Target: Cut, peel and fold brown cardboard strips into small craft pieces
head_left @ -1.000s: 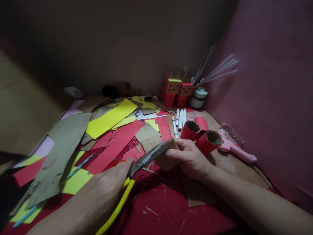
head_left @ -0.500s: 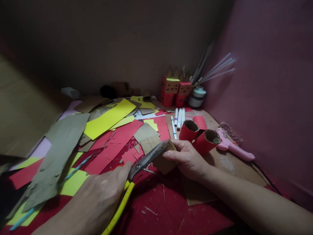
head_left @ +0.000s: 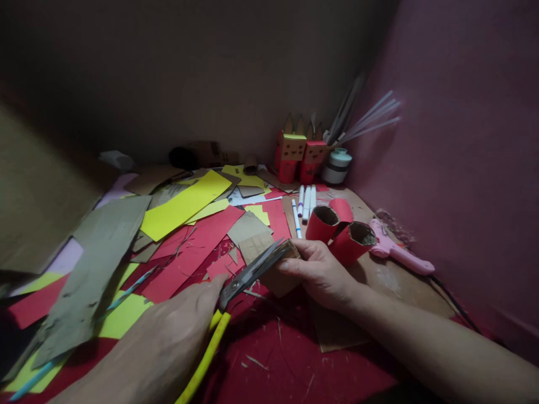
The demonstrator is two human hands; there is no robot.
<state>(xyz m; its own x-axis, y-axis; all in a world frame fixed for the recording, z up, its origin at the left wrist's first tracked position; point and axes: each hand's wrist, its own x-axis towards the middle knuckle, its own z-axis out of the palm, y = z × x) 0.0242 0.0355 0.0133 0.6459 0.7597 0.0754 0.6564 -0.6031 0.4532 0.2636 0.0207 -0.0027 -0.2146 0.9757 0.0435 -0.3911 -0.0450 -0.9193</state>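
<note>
Little has moved in the last 1 second: everything has slid slightly leftward across the view, while both hands and what they hold keep nearly the same places. Small brown cardboard piece (head_left: 281, 280) hangs above the middle of the red table (head_left: 244, 376), pinched between the thumb and fingers of the right hand (head_left: 318, 269). Left hand (head_left: 189, 320) is closed around the yellow handles of the scissors (head_left: 234, 286), its lower fingers hidden. Their blades slant up across the cardboard's top edge; whether they bite into it I cannot tell. Just beyond the right hand stand 2 open red tubes (head_left: 319, 231), with a pink glue gun (head_left: 400, 252) beside them toward the table's right edge. Behind the tubes lie 4 white markers (head_left: 306, 205). Near the far right corner, 2 red figures (head_left: 290, 163) with drawn faces stand beside a pale jar (head_left: 337, 165). Toward the left edge spread a yellow paper strip (head_left: 185, 205), red paper (head_left: 197, 252) and a long cardboard strip (head_left: 90, 275).
</note>
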